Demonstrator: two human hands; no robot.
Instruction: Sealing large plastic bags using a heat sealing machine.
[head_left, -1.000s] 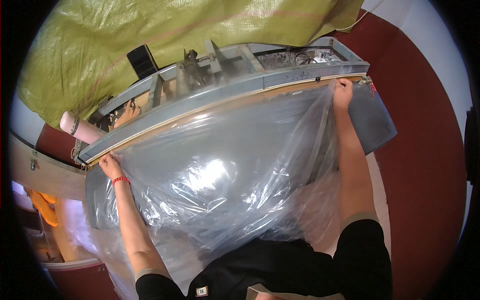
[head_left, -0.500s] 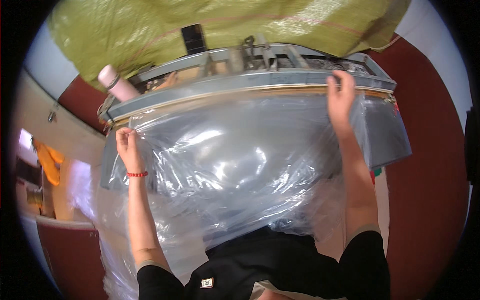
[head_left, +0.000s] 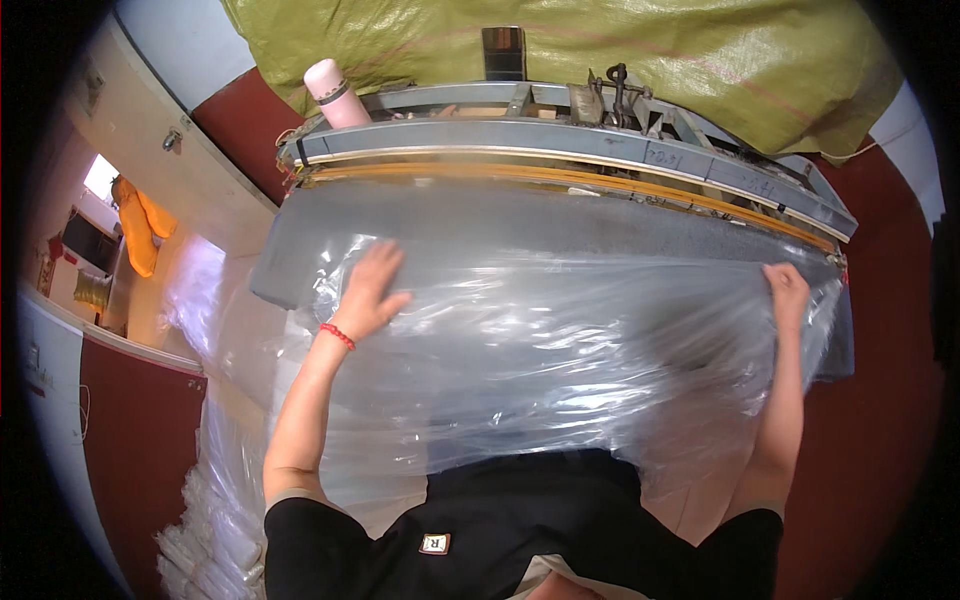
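I see the plastic sheet (head_left: 590,350) lying across the grey worktop (head_left: 470,215), near side of the metal frame (head_left: 500,138). Left hand (head_left: 370,293): fingers spread wide over the sheet's left part; can't tell if the palm is touching. Right hand (head_left: 789,285): pinching the sheet's far edge, right side. Pink bottle (head_left: 337,95) far left, phone (head_left: 503,53) on green tarp (head_left: 640,40) beyond.

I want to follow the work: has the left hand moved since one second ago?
Yes. The left hand has moved back toward the person's black shirt, away from the grey metal frame.
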